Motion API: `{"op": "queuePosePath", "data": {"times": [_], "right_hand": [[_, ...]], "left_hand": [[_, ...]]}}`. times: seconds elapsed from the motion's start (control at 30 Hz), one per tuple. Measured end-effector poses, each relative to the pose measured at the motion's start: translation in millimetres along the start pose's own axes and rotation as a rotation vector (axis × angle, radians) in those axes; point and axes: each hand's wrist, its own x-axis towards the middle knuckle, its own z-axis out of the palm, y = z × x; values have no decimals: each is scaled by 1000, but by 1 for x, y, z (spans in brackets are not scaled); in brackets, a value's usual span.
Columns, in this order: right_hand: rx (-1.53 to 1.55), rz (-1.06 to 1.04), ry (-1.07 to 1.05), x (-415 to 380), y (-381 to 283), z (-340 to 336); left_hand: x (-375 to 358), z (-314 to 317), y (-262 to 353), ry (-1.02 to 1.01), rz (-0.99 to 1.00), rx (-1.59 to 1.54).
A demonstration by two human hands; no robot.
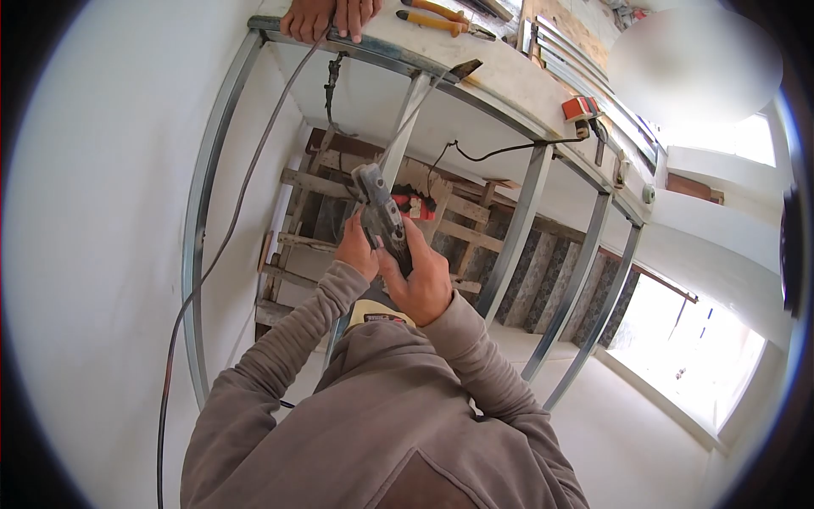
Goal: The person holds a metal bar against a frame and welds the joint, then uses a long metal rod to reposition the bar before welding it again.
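Note:
Both my hands are raised at the centre of the head view, around a dusty grey, elongated tool [383, 210] with metal fittings; its exact kind I cannot make out. My left hand [357, 246] closes on its left side. Wrapped round its lower right side is my right hand [417, 276]. A thin pale strip [413, 117] rises from near the tool's top toward a dark flat metal piece [466, 69] on the board edge. Just behind the tool is a red and black object [415, 204], partly hidden by it.
Another person's hands [326, 17] rest on the upper metal rail. Orange-handled pliers [448, 24] and a red device [582, 109] lie on the board [517, 85]. Metal studs [519, 229] stand right. A dark cable [242, 199] hangs left; wooden slats [309, 182] lie beyond.

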Motion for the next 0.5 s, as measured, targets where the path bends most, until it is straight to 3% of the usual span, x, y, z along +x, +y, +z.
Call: {"op": "queuePosePath", "data": {"times": [0.5], "right_hand": [[16, -7, -1, 2, 0, -1]], "left_hand": [[-1, -2, 6, 10, 20, 83]]}}
